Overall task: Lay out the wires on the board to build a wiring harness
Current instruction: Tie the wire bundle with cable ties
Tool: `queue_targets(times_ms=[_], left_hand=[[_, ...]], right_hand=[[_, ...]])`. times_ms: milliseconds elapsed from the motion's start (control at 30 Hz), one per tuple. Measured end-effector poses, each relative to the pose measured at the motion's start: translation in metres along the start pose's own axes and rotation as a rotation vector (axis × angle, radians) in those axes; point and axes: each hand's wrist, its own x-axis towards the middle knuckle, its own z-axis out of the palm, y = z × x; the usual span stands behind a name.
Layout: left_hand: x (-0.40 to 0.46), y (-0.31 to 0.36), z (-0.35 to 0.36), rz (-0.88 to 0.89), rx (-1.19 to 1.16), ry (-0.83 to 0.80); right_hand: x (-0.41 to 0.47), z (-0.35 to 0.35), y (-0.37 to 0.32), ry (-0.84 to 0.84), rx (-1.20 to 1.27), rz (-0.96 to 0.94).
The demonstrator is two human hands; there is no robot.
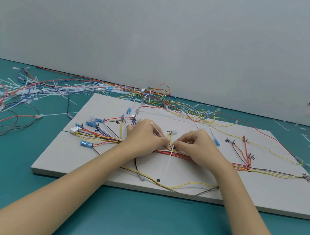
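Board (191, 176): pale grey, flat on the teal desk (134, 215).
Wire bundle (214, 163): red, yellow and dark strands running left to right across mid-board, fanning out to blue connectors (86, 144) at the left end.
Left hand (144, 137): fingers curled, pinching a white cable tie (168, 164) at the bundle.
Right hand (199, 144): fingers curled, pinching the same tie just beside the left.
Loose wires (22, 92): heaped with spare ties on the desk, left and behind the board.

Bare forearms (70, 185), no sleeves
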Motion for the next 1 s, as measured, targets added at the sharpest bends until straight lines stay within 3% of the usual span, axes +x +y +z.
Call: queue_targets(times_ms=[467,833,1000], left_hand=[[0.005,-0.004,0.003,-0.010,0.021,-0.042],[0.002,-0.003,0.005,-0.026,0.029,-0.001],[0.002,-0.002,0.004,-0.020,0.066,-0.009]], right_hand=[[0.004,0.011,0.001,0.059,-0.019,0.069],[0.000,0.004,-0.002,-0.076,0.000,-0.012],[0.001,0.005,-0.002,-0.060,-0.078,-0.048]])
